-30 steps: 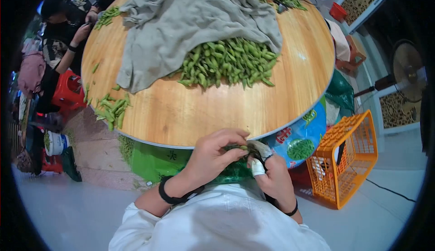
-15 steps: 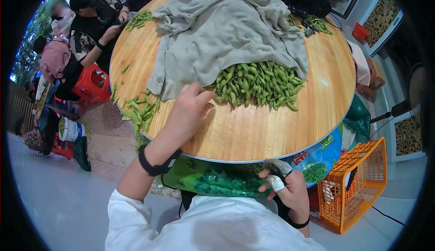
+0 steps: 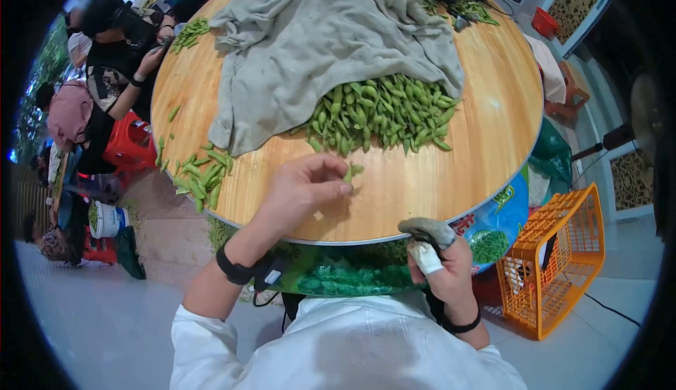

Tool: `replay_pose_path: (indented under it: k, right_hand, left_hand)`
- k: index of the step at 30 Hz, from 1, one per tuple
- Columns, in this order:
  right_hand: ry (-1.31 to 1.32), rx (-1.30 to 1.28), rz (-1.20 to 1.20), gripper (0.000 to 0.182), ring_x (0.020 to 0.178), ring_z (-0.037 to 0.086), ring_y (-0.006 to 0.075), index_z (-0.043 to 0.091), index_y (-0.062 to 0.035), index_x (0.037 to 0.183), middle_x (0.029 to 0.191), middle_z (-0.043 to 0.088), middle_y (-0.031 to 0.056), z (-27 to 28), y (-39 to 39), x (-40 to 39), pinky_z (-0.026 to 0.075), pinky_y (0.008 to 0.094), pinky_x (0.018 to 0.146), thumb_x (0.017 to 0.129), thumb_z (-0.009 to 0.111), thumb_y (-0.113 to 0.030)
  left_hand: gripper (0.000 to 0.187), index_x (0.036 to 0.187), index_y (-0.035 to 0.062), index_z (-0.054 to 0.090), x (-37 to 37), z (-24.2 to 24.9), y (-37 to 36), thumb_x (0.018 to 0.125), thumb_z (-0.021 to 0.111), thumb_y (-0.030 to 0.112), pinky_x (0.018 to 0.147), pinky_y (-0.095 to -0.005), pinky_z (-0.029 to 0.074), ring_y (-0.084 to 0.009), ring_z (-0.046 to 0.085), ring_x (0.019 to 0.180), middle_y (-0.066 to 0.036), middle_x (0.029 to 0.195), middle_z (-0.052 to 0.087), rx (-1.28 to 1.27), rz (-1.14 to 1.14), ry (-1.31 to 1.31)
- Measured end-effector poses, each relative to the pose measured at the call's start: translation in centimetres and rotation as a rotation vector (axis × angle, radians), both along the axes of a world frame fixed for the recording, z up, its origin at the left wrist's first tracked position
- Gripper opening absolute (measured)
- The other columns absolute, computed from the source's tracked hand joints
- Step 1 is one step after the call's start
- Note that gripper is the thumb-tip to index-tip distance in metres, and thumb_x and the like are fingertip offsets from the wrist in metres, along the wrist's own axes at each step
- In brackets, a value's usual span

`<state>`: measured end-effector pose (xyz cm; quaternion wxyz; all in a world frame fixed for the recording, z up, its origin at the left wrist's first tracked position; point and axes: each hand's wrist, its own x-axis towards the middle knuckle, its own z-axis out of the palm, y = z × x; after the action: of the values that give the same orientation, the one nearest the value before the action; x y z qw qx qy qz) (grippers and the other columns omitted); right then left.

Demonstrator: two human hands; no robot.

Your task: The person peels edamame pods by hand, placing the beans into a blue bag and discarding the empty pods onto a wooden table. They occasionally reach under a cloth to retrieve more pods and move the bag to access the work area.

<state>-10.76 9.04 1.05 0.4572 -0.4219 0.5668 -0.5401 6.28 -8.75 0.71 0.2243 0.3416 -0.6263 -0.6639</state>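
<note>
My left hand point(image 3: 306, 189) is over the near part of the round wooden table point(image 3: 274, 210), with thumb and fingers closed on a green soybean pod point(image 3: 350, 173). Just beyond it lies a heap of soybean pods point(image 3: 384, 112), spilling from beneath a grey cloth point(image 3: 338, 45). At the table's near edge, my right hand point(image 3: 451, 267) is curled, its thumb wrapped in white and its fingers in a grey covering. Something dark sits between those fingers, too small to make out.
A smaller group of pods point(image 3: 204, 175) lies at the table's left edge. To the right, an orange plastic crate point(image 3: 553, 263) rests tilted on the floor. Printed green and blue bags point(image 3: 489, 238) hang below the table edge. A person in black point(image 3: 116, 59) sits at the far left.
My left hand has moved from the heap's left edge toward me and now holds a pod. My right hand has risen slightly to the table edge. The whole view has shifted a little.
</note>
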Motion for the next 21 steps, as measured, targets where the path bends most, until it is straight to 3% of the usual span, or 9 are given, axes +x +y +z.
replay_pose_path:
  k: [2, 3, 6, 7, 10, 13, 21]
  right_hand:
    - [0.081, 0.022, 0.001, 0.022, 0.046, 0.051, 0.0087, 0.058, 0.0006, 0.105, 0.064, 0.056, 0.0031, -0.5, -0.8, 0.3, 0.042, 0.023, 0.046, 0.084, 0.051, -0.004]
    - [0.133, 0.054, -0.004, 0.023, 0.053, 0.056, 0.0143, 0.057, 0.002, 0.105, 0.068, 0.058, 0.0072, -0.9, -1.0, 0.4, 0.045, 0.0265, 0.052, 0.083, 0.052, -0.004]
    - [0.237, -0.022, -0.059, 0.024, 0.062, 0.059, 0.0212, 0.057, 0.0034, 0.105, 0.074, 0.06, 0.0126, -2.0, -1.5, 1.1, 0.047, 0.0303, 0.06, 0.083, 0.053, -0.005]
    - [0.201, 0.037, -0.021, 0.024, 0.069, 0.059, 0.0252, 0.056, 0.0041, 0.105, 0.078, 0.06, 0.016, -1.7, -1.4, 1.0, 0.047, 0.0321, 0.065, 0.083, 0.054, -0.006]
    - [0.153, 0.05, -0.028, 0.025, 0.067, 0.058, 0.0237, 0.056, 0.0042, 0.105, 0.079, 0.06, 0.0157, -1.5, -1.1, 1.5, 0.046, 0.0315, 0.063, 0.083, 0.053, -0.005]
    - [0.089, 0.045, -0.06, 0.027, 0.066, 0.058, 0.0224, 0.055, 0.0042, 0.107, 0.078, 0.059, 0.0154, -1.7, -1.1, 1.7, 0.046, 0.0314, 0.062, 0.082, 0.054, -0.005]
    - [0.136, 0.007, -0.079, 0.028, 0.067, 0.058, 0.0269, 0.054, 0.0046, 0.109, 0.078, 0.058, 0.0172, -1.4, -1.1, 1.9, 0.046, 0.0326, 0.062, 0.082, 0.053, -0.004]
  left_hand:
    - [0.012, 0.09, 0.004, 0.057, -0.6, -0.7, 1.4, 0.081, 0.063, 0.002, 0.058, -0.0217, 0.047, -0.0117, 0.06, 0.069, -0.005, 0.081, 0.063, 0.392, -0.04, 0.09]
    - [0.012, 0.09, 0.004, 0.057, -0.8, -1.0, 2.1, 0.081, 0.063, 0.002, 0.058, -0.0217, 0.047, -0.0117, 0.06, 0.069, -0.005, 0.081, 0.063, 0.403, -0.049, 0.089]
    - [0.004, 0.086, 0.0053, 0.055, -1.7, -1.8, 4.1, 0.085, 0.059, 0.004, 0.055, -0.0214, 0.045, -0.0128, 0.06, 0.074, -0.008, 0.088, 0.062, 0.649, 0.035, 0.226]
    - [0.004, 0.086, 0.0056, 0.055, -2.1, -1.5, 4.6, 0.086, 0.058, 0.007, 0.051, -0.0194, 0.04, -0.0107, 0.056, 0.067, -0.007, 0.088, 0.062, 0.7, 0.105, 0.252]
    - [0.004, 0.087, 0.0059, 0.056, -2.6, -2.1, 5.1, 0.086, 0.059, 0.008, 0.047, -0.0185, 0.034, -0.0081, 0.048, 0.06, -0.004, 0.084, 0.06, 0.81, 0.113, 0.42]
    - [0.004, 0.088, 0.0062, 0.056, -3.4, -2.2, 6.4, 0.086, 0.06, 0.008, 0.045, -0.0177, 0.03, -0.0059, 0.041, 0.056, -0.002, 0.082, 0.058, 0.752, 0.174, 0.429]
    - [0.004, 0.089, 0.0058, 0.056, -4.2, -2.2, 7.5, 0.086, 0.059, 0.006, 0.043, -0.0165, 0.028, -0.0037, 0.04, 0.054, -0.001, 0.079, 0.056, 0.778, 0.254, 0.482]
